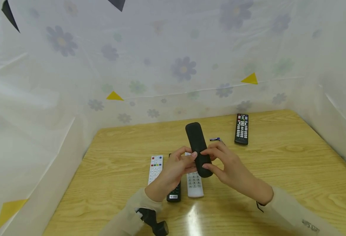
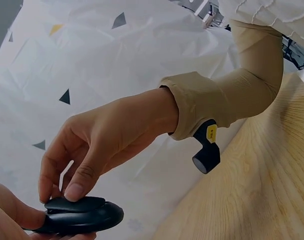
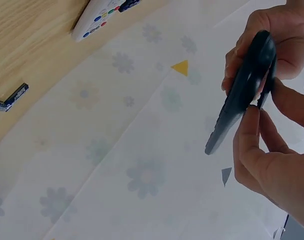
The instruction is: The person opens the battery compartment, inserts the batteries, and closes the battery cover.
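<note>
A black remote control (image 1: 194,134) is held back side up above the table by my left hand (image 1: 171,172), thumb on top and fingers beneath. My right hand (image 1: 234,167) pinches its battery cover (image 2: 76,204) at the near end. In the right wrist view the cover (image 3: 268,85) stands partly lifted, with a gap between it and the remote's body. The inside of the battery compartment is mostly hidden. Blue batteries (image 3: 15,94) lie on the table, beyond my right hand in the head view.
Under my hands lie a white remote (image 1: 155,165), a black remote (image 1: 173,195) and a pale grey remote (image 1: 194,188), partly covered. Another black remote (image 1: 241,129) lies at the back right of the wooden table (image 1: 285,157). White flowered sheeting (image 1: 155,65) encloses the back and sides.
</note>
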A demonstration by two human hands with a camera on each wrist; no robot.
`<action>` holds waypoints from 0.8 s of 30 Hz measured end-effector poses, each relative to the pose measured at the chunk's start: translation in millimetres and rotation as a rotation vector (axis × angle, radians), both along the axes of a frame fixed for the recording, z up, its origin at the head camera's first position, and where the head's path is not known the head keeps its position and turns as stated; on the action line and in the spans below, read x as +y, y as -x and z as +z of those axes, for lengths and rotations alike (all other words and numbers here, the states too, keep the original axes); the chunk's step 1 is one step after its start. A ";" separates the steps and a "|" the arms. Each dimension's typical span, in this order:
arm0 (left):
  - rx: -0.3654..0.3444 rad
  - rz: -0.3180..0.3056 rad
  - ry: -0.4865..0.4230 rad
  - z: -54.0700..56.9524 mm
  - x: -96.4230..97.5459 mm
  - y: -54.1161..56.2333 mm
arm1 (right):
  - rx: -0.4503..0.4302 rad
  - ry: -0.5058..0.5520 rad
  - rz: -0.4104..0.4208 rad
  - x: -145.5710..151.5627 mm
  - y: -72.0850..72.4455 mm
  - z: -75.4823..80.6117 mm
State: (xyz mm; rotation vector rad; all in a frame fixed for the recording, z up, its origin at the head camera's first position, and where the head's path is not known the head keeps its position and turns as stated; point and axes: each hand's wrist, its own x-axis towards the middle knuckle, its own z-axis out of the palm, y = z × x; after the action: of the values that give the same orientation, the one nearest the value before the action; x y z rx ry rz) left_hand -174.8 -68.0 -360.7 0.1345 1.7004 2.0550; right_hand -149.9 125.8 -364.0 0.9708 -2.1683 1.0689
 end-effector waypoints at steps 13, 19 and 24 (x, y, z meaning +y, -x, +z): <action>0.005 -0.001 0.003 3.0 0.7 -0.3 | 0.059 -0.070 0.094 7.5 9.4 -2.7; 0.005 0.012 0.009 3.6 0.5 -2.3 | 0.067 -0.069 0.108 6.3 9.6 -9.7; 0.035 0.021 0.012 2.4 0.8 -3.3 | 0.099 -0.098 0.043 4.5 9.3 -16.2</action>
State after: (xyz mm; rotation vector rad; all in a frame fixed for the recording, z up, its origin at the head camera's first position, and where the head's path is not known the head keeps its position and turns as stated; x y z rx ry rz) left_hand -171.6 -67.2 -358.2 0.1507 1.7420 2.0689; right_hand -159.2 130.2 -380.2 1.0960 -2.1445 0.9209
